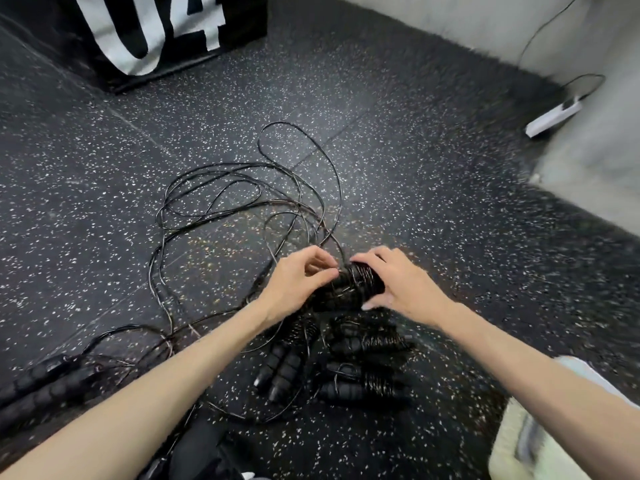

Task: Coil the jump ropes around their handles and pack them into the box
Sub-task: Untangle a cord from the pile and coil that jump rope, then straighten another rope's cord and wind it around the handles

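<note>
A: Any writing legible?

B: One item. The black box (166, 32) at the far left of the floor carries large white characters reading "04"; the top of them is cut off by the frame. No brand readable on the ropes.

A: Surface and room?

B: Black rubber floor (433, 188) with white and tan flecks, a seam running diagonally. Pale wall on the right. A white power strip (554, 116) lies at its foot, thin dark cables rising from it.

A: Hands?

B: Right hand (398, 282) has its grip curled around a pair of black handles (353, 284) with thin black rope wound over them. Left hand (299, 280) pinches the rope right beside that winding, fingers bent.

A: Rest of the rope?

B: Loose rope (242, 188) sprawls in tangled loops on the floor beyond the hands. Three wound bundles (367, 341) lie on the floor under the wrists, close together. More black handles (45, 382), unwound, lie at the left edge. None of it is near the box.
</note>
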